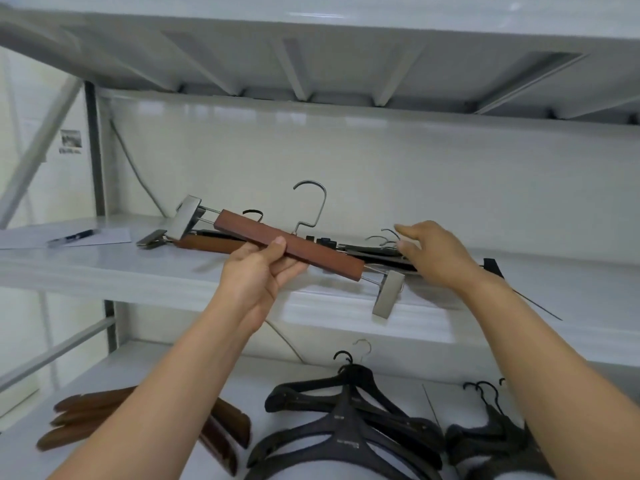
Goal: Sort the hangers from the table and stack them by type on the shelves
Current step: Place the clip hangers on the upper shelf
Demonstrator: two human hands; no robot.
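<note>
Above the middle shelf (104, 268), left fingers (294, 269) around a wooden clip hanger (322, 257), right fingers (406, 231) loose; labels (347, 446) illegible.

The left forearm (180, 372) and the right forearm (540, 348) both reached up and forward. The left hand (263, 271) gripped the wooden clip hanger (311, 252) near the middle of its bar, with the thumb on the upper face, the fingers curled under it and the palm turned up. To the right of this grip, the right hand (436, 254) was held palm down, its fingers straight and a little spread.
</note>
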